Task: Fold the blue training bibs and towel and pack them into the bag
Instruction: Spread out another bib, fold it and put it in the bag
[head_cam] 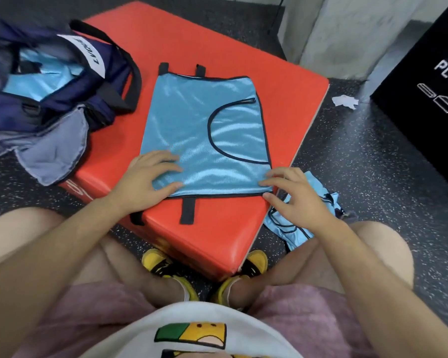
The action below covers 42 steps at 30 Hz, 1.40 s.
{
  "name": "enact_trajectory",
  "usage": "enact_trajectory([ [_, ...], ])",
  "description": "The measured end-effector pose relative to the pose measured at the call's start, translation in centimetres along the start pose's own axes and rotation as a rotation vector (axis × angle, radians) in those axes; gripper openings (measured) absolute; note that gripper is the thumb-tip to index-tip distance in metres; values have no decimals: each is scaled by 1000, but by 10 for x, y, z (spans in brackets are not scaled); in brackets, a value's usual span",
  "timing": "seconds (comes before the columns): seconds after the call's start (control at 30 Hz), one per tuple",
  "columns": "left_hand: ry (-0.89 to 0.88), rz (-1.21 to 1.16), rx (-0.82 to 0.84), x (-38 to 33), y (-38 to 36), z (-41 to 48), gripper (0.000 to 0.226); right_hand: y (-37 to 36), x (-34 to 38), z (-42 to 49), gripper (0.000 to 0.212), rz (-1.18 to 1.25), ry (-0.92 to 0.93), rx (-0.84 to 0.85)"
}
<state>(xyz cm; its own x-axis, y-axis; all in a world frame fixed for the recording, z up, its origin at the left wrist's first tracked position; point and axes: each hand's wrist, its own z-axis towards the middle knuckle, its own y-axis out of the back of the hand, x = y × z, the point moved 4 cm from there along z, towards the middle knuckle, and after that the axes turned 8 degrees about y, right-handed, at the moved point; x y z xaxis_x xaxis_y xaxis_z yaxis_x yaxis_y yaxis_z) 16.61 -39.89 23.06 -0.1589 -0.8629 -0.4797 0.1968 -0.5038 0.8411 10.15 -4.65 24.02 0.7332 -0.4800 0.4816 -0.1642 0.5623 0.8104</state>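
A shiny blue training bib with black trim lies flat on the red padded box. My left hand rests on its near left corner, fingers spread flat on the cloth. My right hand touches its near right corner with its fingertips. A dark blue bag sits open at the box's left edge, with folded blue cloth inside it. Another crumpled blue bib lies on the floor, partly hidden under my right hand.
Grey cloth spills from the bag over the box's left side. A black plyo box stands at the right, a scrap of white paper on the speckled floor beside it. My knees and yellow shoes are close to the box's near corner.
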Motion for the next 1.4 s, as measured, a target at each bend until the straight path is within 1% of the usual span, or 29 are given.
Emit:
enact_trajectory([
  [0.07, 27, -2, -73, 0, 4, -9, 33, -1, 0, 1, 22, 8, 13, -3],
  [0.13, 72, -11, -89, 1, 6, -16, 29, -3, -2, 3, 21, 13, 21, -17],
  [0.27, 66, -136, 0, 6, 15, -21, 22, -5, -4, 10, 17, 3, 27, -29],
  [0.33, 64, -209, 13, 10, 23, -26, 17, -7, -4, 11, 16, -16, 26, -15],
  [0.37, 69, -232, 21, 13, 27, -30, 19, -8, -3, 12, 15, -34, 27, -3],
  [0.47, 80, -248, 88, 23, 38, -40, 49, -13, 0, 16, 17, -101, 43, 16],
  [0.53, 83, -239, 144, 26, 39, -43, 58, -16, 2, 20, 19, -130, 34, 30],
  [0.6, 88, -243, 164, 29, 38, -45, 57, -16, 1, 24, 20, -140, 16, 37],
  [0.73, 129, -281, 142, 36, 36, -46, 38, -16, -1, 30, 18, -117, -71, 47],
  [0.83, 196, -266, 100, 36, 33, -44, 39, -14, 1, 31, 22, -83, -118, 31],
  [0.9, 220, -265, 58, 31, 32, -42, 33, -11, 2, 29, 25, -58, -103, 43],
  [0.97, 233, -290, 13, 27, 32, -41, 29, -9, 2, 27, 29, -58, -76, 91],
  [1.03, 237, -287, -1, 27, 33, -41, 26, -8, 0, 26, 30, -50, -66, 106],
  [1.07, 219, -266, 8, 28, 33, -42, 26, -8, 0, 26, 28, -45, -63, 92],
  [1.1, 202, -245, 35, 27, 33, -42, 30, -8, 0, 26, 24, -41, -60, 71],
  [1.17, 181, -222, 114, 28, 33, -44, 50, -8, -1, 27, 19, -39, -62, 38],
  [1.23, 181, -215, 153, 29, 33, -45, 57, -8, 0, 28, 20, -37, -78, 26],
  [1.33, 213, -236, 161, 31, 31, -44, 46, -7, -1, 29, 24, -40, -113, 13],
  [1.4, 233, -218, 135, 30, 32, -43, 39, -6, -1, 30, 24, -42, -143, -3],
])
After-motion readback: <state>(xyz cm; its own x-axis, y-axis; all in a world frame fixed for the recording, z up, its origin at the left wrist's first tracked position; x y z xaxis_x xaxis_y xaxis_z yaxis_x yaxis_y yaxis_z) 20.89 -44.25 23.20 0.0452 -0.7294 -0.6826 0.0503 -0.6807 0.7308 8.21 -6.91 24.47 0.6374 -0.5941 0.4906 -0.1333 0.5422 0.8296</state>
